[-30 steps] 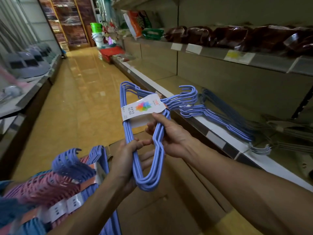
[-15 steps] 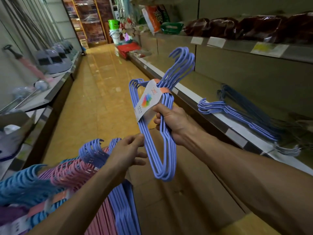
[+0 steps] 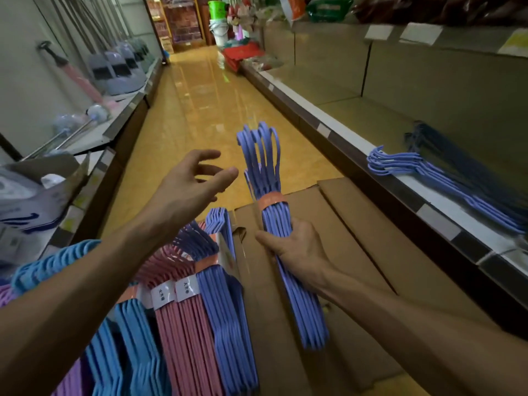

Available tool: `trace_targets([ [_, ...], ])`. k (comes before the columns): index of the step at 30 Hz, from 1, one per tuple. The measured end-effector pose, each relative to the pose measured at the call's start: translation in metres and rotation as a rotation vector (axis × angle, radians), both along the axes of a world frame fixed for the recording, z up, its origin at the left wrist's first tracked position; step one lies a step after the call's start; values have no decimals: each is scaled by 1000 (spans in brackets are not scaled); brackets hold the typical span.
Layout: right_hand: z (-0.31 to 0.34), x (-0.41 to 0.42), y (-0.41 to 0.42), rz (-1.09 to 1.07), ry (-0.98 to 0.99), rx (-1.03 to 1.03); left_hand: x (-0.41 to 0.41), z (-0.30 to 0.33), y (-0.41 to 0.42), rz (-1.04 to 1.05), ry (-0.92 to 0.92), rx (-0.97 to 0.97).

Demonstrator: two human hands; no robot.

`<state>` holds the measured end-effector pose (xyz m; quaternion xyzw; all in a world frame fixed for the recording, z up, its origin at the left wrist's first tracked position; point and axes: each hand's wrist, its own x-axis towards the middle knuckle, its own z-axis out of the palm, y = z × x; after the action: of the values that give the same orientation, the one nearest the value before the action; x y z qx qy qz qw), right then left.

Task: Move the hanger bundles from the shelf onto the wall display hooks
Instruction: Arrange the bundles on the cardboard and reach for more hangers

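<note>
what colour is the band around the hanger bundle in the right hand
Orange, wrapped round the periwinkle-blue hanger bundle above the right hand; head view.

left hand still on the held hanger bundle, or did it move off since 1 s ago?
Yes, it moved off. The left hand now hovers open, left of the held bundle, above the hanging bundles; the right hand alone keeps the grip.

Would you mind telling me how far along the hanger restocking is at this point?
Done: several banded bundles, light blue, pink and periwinkle, hang in a row at lower left. In hand: the right hand grips one periwinkle hanger bundle; the left hand is open beside its hooks. Left: at least one more periwinkle bundle lies on the shelf.
</note>
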<state>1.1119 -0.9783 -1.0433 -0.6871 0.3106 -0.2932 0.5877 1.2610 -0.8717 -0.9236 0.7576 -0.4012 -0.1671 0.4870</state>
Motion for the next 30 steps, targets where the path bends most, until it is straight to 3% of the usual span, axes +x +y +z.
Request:
trace_targets([
  [4,-28,1,16,31,68,26,6,-13,-9,-26,-234,51],
  [8,-49,1,38,25,154,43,20,-25,-9,-73,-471,221],
  [12,-71,9,48,1,198,33,28,-38,-4,-102,-487,338],
  [30,-91,39,64,198,104,70,50,-52,18,-70,-638,400],
])
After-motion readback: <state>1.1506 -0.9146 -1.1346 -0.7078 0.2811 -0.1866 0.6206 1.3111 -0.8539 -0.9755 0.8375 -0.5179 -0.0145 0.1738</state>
